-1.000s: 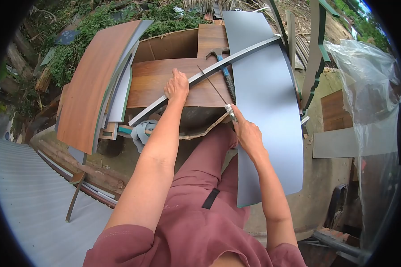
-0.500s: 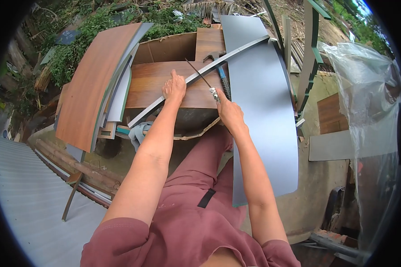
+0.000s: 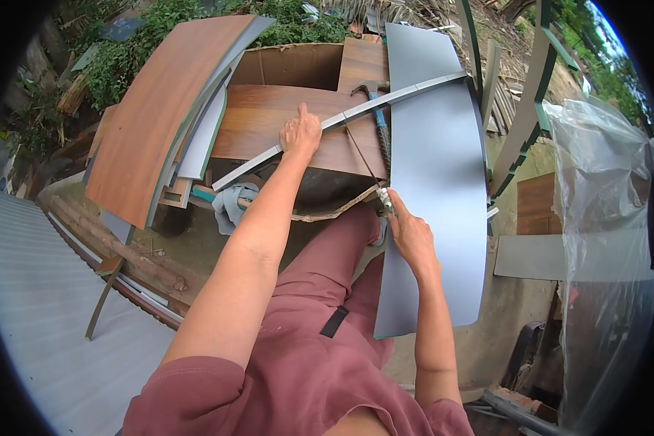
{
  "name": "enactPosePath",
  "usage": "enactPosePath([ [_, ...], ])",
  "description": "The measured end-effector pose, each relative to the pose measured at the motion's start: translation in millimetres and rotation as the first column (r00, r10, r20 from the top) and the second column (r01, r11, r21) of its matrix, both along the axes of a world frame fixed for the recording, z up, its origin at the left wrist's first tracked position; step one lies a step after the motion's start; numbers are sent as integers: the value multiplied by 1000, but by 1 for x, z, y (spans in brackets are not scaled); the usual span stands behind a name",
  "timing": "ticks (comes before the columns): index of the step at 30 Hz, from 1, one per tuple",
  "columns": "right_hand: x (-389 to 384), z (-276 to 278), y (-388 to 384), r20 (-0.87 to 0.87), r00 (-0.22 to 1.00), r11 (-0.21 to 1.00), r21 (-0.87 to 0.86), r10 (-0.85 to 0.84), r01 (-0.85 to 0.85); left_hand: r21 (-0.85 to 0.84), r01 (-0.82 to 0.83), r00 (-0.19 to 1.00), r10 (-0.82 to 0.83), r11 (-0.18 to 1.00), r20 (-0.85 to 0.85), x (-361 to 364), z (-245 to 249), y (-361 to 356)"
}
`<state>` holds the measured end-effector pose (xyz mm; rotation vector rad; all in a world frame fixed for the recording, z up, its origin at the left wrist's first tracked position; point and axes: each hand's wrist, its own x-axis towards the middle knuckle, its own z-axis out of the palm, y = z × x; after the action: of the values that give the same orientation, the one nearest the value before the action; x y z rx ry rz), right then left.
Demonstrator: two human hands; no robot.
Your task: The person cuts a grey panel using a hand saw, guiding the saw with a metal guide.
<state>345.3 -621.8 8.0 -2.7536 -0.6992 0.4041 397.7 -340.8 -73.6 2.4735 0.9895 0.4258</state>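
Note:
My left hand (image 3: 300,136) presses down on a long grey strip (image 3: 407,92) that lies slanted across a brown wooden board (image 3: 261,120). My right hand (image 3: 408,234) grips the handle of a thin saw blade (image 3: 362,158), whose tip reaches the strip just right of my left hand. The blade crosses the board's near edge at a slant.
A hammer with a blue grip (image 3: 376,109) lies on the board under the strip. A wide grey sheet (image 3: 436,182) lies to the right, brown and grey panels (image 3: 160,109) lean at left. Clear plastic sheeting (image 3: 603,218) hangs at right. A corrugated roof (image 3: 36,312) sits below left.
My right hand has pulled the saw back toward me, from near the strip to the board's near edge. My left hand stays on the strip. The view has shifted slightly.

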Motion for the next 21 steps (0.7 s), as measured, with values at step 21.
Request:
enactPosePath([
  [21,-105,19,-42,-248,948,922,281,-198,266,166,384,884,-414,908,218,-20,-10,3],
])
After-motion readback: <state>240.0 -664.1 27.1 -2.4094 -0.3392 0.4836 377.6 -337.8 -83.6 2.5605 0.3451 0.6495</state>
